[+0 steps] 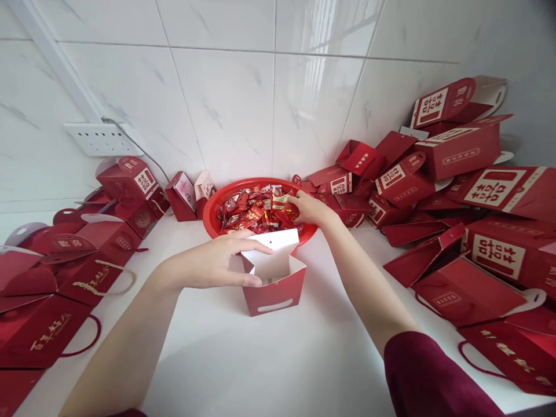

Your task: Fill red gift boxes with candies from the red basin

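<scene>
The head view shows an open red box (273, 294) standing on the counter (260, 362), its left side held in the left hand's (226, 260) grip between thumb and fingers. Beyond, the right hand (307, 207) reaches into wrapped packets (248, 219) in a red basket (208, 213); whether its grip pinches any, one cannot tell. Gathering packets seems underway, calling for a secure pinch next.

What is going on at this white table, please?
A person is using both hands. The left hand, thumb and index finger spread, touches the rim of an open red box on the white table. The right hand is reaching into a red basket, among small wrapped packets. More red boxes lie on both sides.
</scene>
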A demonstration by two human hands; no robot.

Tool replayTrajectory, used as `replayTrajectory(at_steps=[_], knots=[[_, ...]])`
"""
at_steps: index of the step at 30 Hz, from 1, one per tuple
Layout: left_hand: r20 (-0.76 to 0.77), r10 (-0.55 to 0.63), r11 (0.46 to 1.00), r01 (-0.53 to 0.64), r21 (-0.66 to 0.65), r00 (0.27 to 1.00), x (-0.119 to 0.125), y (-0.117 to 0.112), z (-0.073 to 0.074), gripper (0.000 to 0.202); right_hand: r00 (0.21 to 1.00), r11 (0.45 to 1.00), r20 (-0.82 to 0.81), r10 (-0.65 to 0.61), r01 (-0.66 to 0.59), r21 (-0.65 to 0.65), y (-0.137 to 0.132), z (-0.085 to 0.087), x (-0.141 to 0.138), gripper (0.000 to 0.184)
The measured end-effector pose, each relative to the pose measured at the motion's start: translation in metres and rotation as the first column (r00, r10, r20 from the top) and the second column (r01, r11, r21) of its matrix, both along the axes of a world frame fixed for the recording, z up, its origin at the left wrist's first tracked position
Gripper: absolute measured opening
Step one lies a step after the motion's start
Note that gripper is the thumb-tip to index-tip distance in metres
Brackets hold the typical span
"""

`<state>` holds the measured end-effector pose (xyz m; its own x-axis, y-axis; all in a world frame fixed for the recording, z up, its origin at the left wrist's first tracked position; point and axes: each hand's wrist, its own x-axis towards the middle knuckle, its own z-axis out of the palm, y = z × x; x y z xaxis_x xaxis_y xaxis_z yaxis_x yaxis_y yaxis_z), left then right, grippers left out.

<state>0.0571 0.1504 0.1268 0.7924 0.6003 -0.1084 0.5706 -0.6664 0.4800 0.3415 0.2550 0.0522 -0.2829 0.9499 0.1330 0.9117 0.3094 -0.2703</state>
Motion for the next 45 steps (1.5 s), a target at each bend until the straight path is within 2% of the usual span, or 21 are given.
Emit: replayTrajectory(at_steps=[4,6,8,10,12,15,17,19,22,25,27,29,31,33,39,45], knots=[[0.006,0.014,0.999,-0.014,-0.035,1.000,-0.001,0.001,-0.002,0.054,1.000,0.996,0.007,-0.003,0.003,0.094,-0.022,0.009,0.001,0.031],[0.008,0.015,0.999,-0.015,-0.053,1.000,-0.001,0.002,-0.003,0.055,0.999,0.990,-0.039,-0.009,0.014,0.142,-0.038,0.019,0.003,0.020],[0.012,0.012,0.998,-0.011,-0.062,1.000,0.000,0.003,-0.003,0.056,0.983,0.976,-0.183,0.014,0.027,0.217,-0.058,0.032,0.005,0.023],[0.013,0.001,0.998,0.000,-0.058,1.000,0.001,0.003,-0.004,0.057,0.922,0.952,-0.379,0.082,0.041,0.304,-0.082,0.047,0.007,0.030],[0.014,-0.015,0.998,0.016,-0.053,1.000,0.002,0.003,-0.004,0.057,0.850,0.937,-0.509,0.135,0.058,0.345,-0.106,0.059,0.006,0.032],[0.018,-0.023,0.997,0.024,-0.073,1.000,0.004,0.003,-0.004,0.056,0.799,0.933,-0.572,0.186,0.038,0.358,-0.135,0.070,-0.003,0.035],[0.029,-0.023,0.995,0.026,-0.096,0.999,0.005,0.003,-0.005,0.055,0.798,0.923,-0.525,0.297,-0.098,0.372,-0.145,0.070,-0.013,0.031],[0.054,-0.027,0.993,0.033,-0.114,0.998,0.005,0.003,-0.006,0.055,0.788,0.894,-0.447,0.424,-0.285,0.345,-0.150,0.067,-0.023,0.023],[0.077,-0.052,0.991,0.061,-0.118,0.996,0.005,0.004,-0.007,0.049,0.766,0.845,-0.355,0.535,-0.497,0.201,-0.152,0.064,-0.032,0.014],[0.065,-0.096,0.992,0.101,-0.079,0.993,0.005,0.005,-0.007,0.040,0.756,0.801,-0.311,0.576,-0.598,0.031,-0.154,0.066,-0.034,0.018],[0.068,-0.111,0.991,0.115,-0.067,0.992,0.005,0.005,-0.007,0.040,0.786,0.812,-0.301,0.541,-0.581,-0.058,-0.156,0.067,-0.032,0.022],[0.068,-0.108,0.991,0.113,-0.076,0.992,0.005,0.005,-0.006,0.041,0.843,0.858,-0.277,0.461,-0.503,-0.102,-0.157,0.068,-0.031,0.025],[0.046,-0.101,0.990,0.105,-0.092,0.994,0.005,0.004,-0.005,0.042,0.886,0.896,-0.233,0.401,-0.432,-0.102,-0.156,0.067,-0.031,0.026],[0.018,-0.095,0.991,0.096,-0.093,0.995,0.005,0.003,-0.004,0.045,0.904,0.910,-0.173,0.392,-0.408,-0.071,-0.155,0.065,-0.033,0.026],[-0.008,-0.147,0.989,0.147,0.005,0.989,0.003,0.006,-0.006,0.054,0.879,0.881,-0.096,0.467,-0.471,-0.033,-0.156,0.065,-0.039,0.022],[-0.013,-0.104,0.993,0.103,-0.064,0.994,0.003,0.007,-0.008,0.055,0.882,0.882,-0.059,0.468,-0.470,-0.021,-0.165,0.064,-0.048,0.031]])
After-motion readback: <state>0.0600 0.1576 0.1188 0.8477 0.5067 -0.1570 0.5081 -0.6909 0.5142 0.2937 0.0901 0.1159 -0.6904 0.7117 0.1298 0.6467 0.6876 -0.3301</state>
